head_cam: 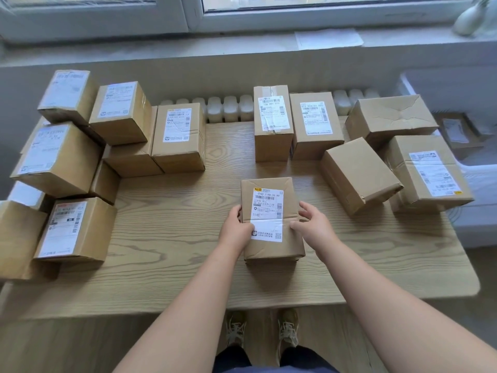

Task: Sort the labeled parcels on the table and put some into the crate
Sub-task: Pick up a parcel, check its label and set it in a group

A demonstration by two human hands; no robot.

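A brown cardboard parcel (pixel 271 249) with a white shipping label lies flat near the middle of the wooden table (pixel 172 265). My left hand (pixel 234 228) grips its left edge with the thumb on top. On the other side, my right hand (pixel 313 224) holds the right edge, fingers curled over the top face. A white crate (pixel 476 184) stands to the right of the table, with a labeled parcel (pixel 457 133) inside it.
Several labeled parcels are stacked along the table's left side (pixel 67 160). Two stand upright at the back centre (pixel 273 125). Several more lie at the right (pixel 359 176). A radiator (pixel 228 109) and windowsill run behind the table.
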